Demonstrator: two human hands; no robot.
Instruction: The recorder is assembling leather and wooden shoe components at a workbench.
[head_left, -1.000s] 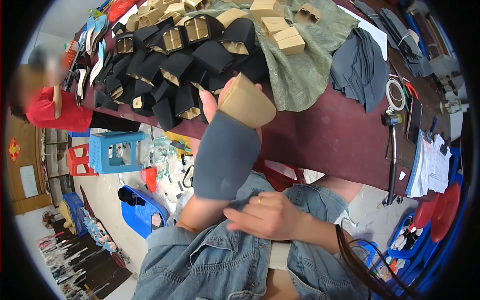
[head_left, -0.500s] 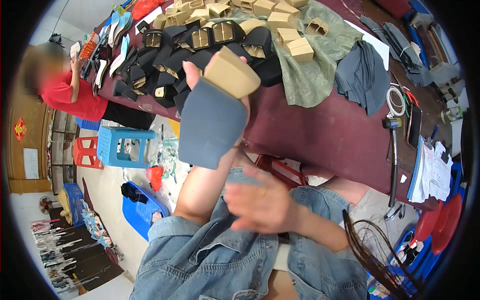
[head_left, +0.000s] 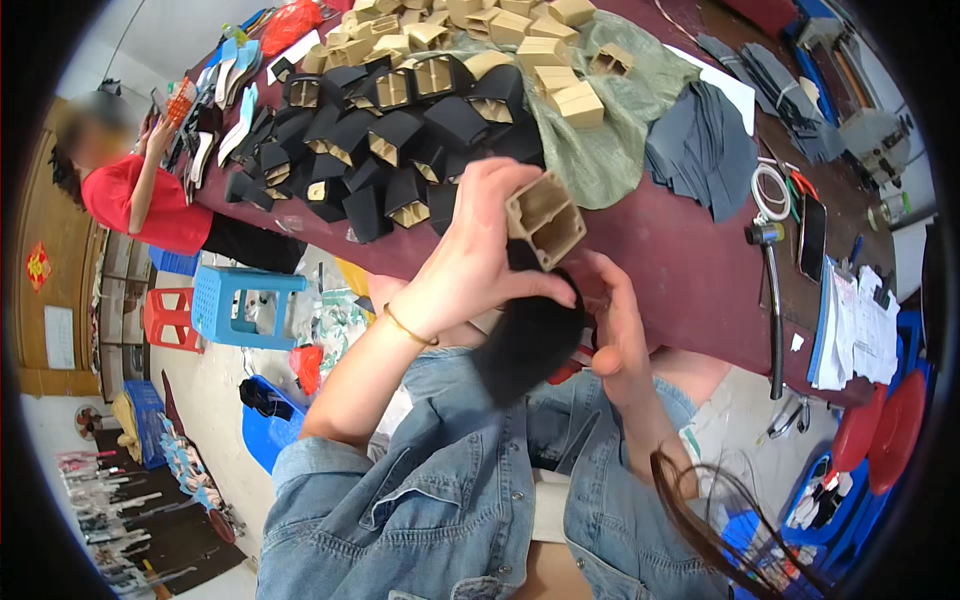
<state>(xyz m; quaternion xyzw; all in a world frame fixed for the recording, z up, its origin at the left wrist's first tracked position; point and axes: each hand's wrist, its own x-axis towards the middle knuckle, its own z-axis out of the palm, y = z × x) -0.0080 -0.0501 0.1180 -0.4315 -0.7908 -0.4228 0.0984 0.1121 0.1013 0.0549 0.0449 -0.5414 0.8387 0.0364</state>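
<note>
My left hand (head_left: 480,250) is closed round a tan hollow shoe heel (head_left: 546,222), its ribbed open end turned toward me. Below the heel hangs a covering piece (head_left: 530,345) with its black face showing, slightly blurred, under my left thumb. Just right of that piece is my right hand (head_left: 625,330), fingers stretched and thumb apart. Whether its fingertips touch the covering is hidden. Behind my hands lie several black-covered heels (head_left: 400,135) in a pile, with bare tan heels (head_left: 545,52) beyond them.
Grey cut pieces (head_left: 700,150) lie on the maroon table (head_left: 690,270) beside a green sheet (head_left: 610,165). A hammer (head_left: 770,300), phone (head_left: 812,238) and papers (head_left: 855,330) are at the right. At the left, a person in red (head_left: 150,200) works near a blue stool (head_left: 240,305).
My left hand has moved right and turned the heel, so its hollow end and the covering's black face now show. My right hand has risen and moved right, beside the covering.
</note>
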